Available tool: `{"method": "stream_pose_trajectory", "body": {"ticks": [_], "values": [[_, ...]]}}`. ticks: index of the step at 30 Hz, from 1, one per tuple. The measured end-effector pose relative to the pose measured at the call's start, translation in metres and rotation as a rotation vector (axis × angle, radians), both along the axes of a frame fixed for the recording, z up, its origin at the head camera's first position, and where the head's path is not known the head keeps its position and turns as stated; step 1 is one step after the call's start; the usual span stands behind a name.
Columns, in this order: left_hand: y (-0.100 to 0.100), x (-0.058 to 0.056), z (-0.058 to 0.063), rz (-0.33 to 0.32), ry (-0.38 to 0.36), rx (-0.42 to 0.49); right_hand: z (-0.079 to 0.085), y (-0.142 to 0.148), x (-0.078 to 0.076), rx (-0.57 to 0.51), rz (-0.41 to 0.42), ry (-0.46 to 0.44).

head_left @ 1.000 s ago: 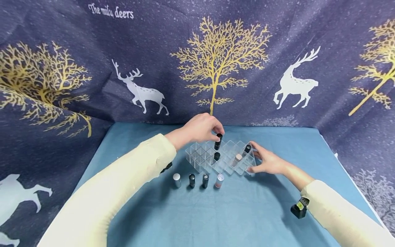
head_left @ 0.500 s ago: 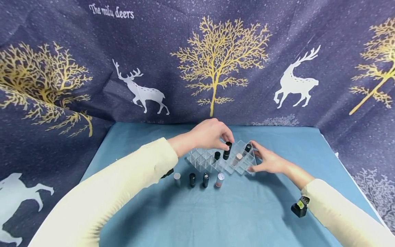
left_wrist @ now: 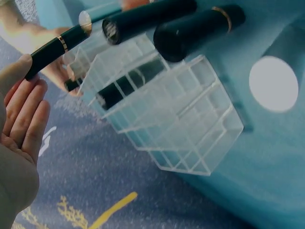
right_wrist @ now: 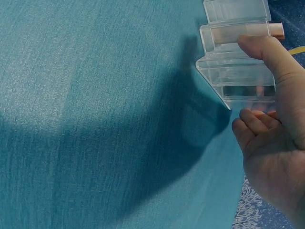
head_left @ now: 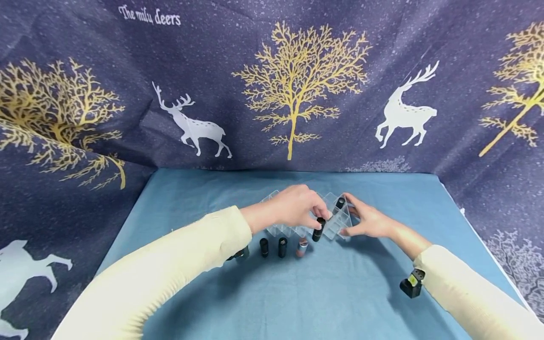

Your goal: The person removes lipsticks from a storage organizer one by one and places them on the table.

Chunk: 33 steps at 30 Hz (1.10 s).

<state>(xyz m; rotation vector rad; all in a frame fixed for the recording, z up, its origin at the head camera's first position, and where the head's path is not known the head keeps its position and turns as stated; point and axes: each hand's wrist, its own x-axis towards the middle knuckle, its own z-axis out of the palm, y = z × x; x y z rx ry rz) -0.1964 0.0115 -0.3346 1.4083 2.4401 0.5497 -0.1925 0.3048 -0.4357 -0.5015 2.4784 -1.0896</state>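
My left hand [head_left: 297, 208] pinches a black lipstick tube [head_left: 317, 232] between thumb and fingers, at the front side of the clear lipstick organizer [left_wrist: 205, 129]. A thin gold ring circles the held tube in the left wrist view. At the organizer's right end, my right hand [head_left: 369, 222] grips it, thumb in front and fingers behind. One black tube [head_left: 340, 203] stands in a back right compartment, and another black tube [left_wrist: 119, 90] shows through the clear walls. A pink-capped tube [right_wrist: 281, 31] sits in the organizer near my right thumb. My left hand hides the organizer's middle in the head view.
Before the organizer stand two black tubes [head_left: 264, 247] and a pinkish tube with a clear cap [head_left: 302, 248]. A white-topped tube [left_wrist: 274, 84] is mostly behind the left sleeve in the head view. Blue cloth [head_left: 340, 293] covers the table; a patterned curtain [head_left: 255, 85] hangs behind.
My left hand has moved right and toward me with the black tube, from above the organizer's back to its front side. The right hand stays at the organizer's end.
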Motion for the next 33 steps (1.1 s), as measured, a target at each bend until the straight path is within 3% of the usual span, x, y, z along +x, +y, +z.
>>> {"method": "stream_pose_trajectory", "body": {"ticks": [14,33], "values": [[0.014,0.013,-0.033,-0.01,-0.008,-0.073,0.003,-0.002,0.002,0.005,0.01,0.009],[0.017,0.018,-0.052,-0.017,0.048,-0.108,0.0,-0.001,0.002,0.004,0.002,0.023]]}}
